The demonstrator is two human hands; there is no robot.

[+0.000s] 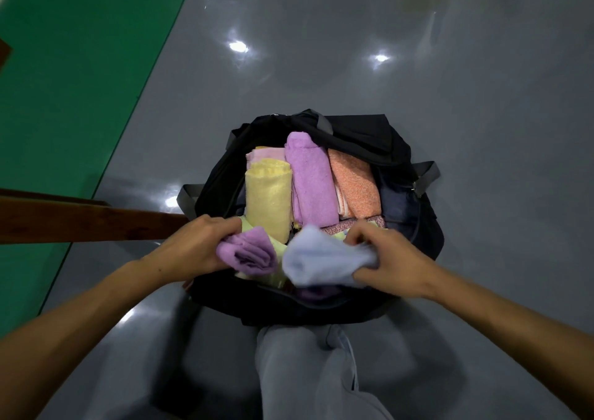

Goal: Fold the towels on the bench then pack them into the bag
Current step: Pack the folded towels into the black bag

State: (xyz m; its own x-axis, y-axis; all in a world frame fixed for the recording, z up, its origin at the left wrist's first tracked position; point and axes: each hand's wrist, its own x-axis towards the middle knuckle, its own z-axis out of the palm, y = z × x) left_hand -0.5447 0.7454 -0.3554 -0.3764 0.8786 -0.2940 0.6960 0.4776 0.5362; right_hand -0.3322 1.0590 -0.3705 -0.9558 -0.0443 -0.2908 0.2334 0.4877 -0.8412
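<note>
An open black bag [398, 149] stands on the floor in front of me. Inside it lie folded towels side by side: a yellow one [268, 198], a long purple one [310, 181] and an orange one [355, 188], with a pink one [265, 154] behind the yellow. My left hand [196, 246] grips a small rolled purple towel [247, 254] at the bag's near left. Over the near right part of the bag, my right hand [390, 259] holds a blurred pale blue towel [324, 259]. More towel edges show underneath.
The end of a brown wooden bench [90, 223] reaches in from the left, beside the bag. The floor is glossy grey [321, 50] with a green area [64, 82] at left. My grey-trousered leg [305, 371] is just below the bag.
</note>
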